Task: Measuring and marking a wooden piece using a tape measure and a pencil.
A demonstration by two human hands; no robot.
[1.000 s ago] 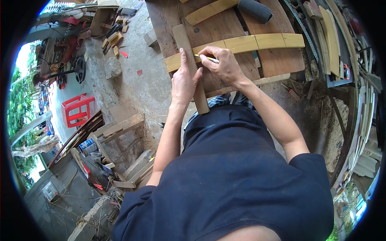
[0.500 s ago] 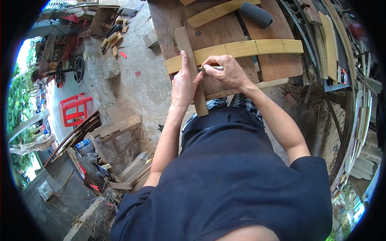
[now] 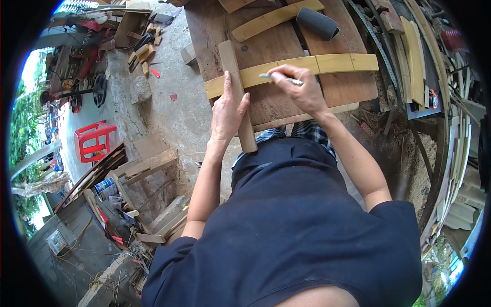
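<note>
My left hand (image 3: pixel 229 112) grips a straight brown wooden batten (image 3: pixel 247 134) that lies crosswise over a pale yellow curved strip (image 3: pixel 337 63), with the index finger stretched along it and the thumb against its edge. My right hand (image 3: pixel 302 89) pinches a thin pencil (image 3: pixel 265 75), its visible end over the curved strip just right of the batten. The curved strip bears several dark cross lines and lies on a worn wooden board surface (image 3: pixel 353 89). A second yellow curved piece (image 3: pixel 255 25) and a dark grey roll of rough sheet (image 3: pixel 314 21) lie farther back.
Stacked long strips, a metal straightedge (image 3: pixel 373 41) and other stock (image 3: pixel 419 61) line the right. At the left are a red plastic stool (image 3: pixel 94 139), scattered wood offcuts (image 3: pixel 144 53), a blue can (image 3: pixel 106 189) and a pile of boards (image 3: pixel 153 166) on the concrete floor (image 3: pixel 171 117).
My right hand and pencil have moved to the right, away from the batten. My left hand and the batten appear a little farther left and lower, with the whole view shifted slightly.
</note>
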